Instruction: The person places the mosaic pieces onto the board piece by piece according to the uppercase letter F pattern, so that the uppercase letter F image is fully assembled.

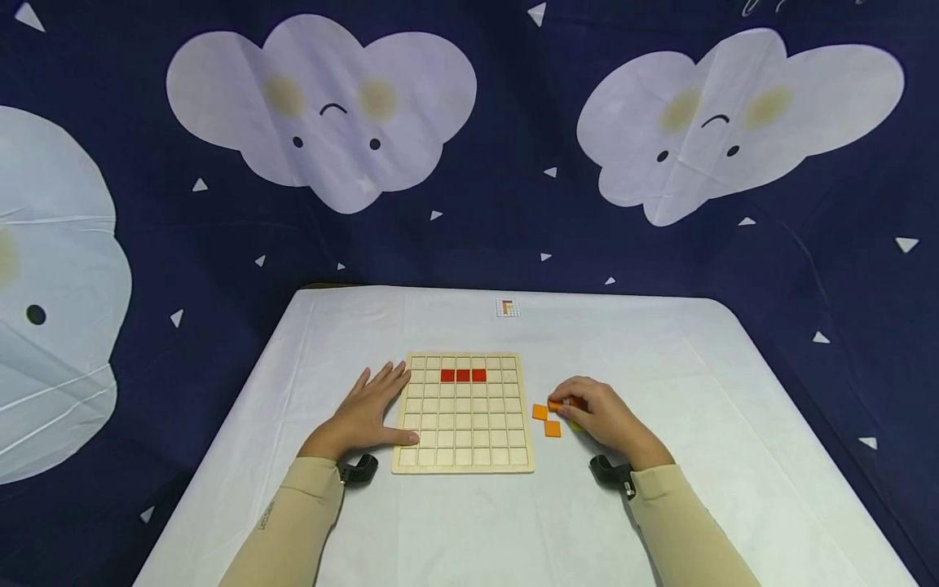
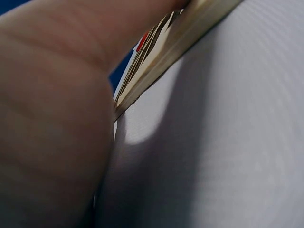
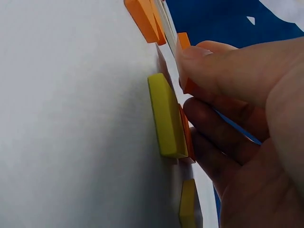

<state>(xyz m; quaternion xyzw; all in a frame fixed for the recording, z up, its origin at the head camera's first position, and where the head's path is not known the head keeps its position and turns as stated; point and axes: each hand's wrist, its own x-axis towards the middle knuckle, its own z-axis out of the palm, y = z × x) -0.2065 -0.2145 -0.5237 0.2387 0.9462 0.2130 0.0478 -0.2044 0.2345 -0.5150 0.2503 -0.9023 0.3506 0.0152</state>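
Left hand (image 1: 370, 412): fingers extended and spread, resting along the left edge of a wooden grid board (image 1: 464, 467), thumb over its near left part. Right hand (image 1: 601, 412): thumb and fingers pinching 1 orange tile (image 3: 183, 41), right of the board. 3 red tiles (image 1: 463, 376) lie side by side in row 2 from the board's far edge. 2 loose orange tiles (image 1: 553, 429) lie between board and right hand; a yellow tile (image 3: 166, 118) lies just below the right hand. A small patterned card (image 1: 509, 307) lies near the far edge of the white table (image 1: 455, 530).
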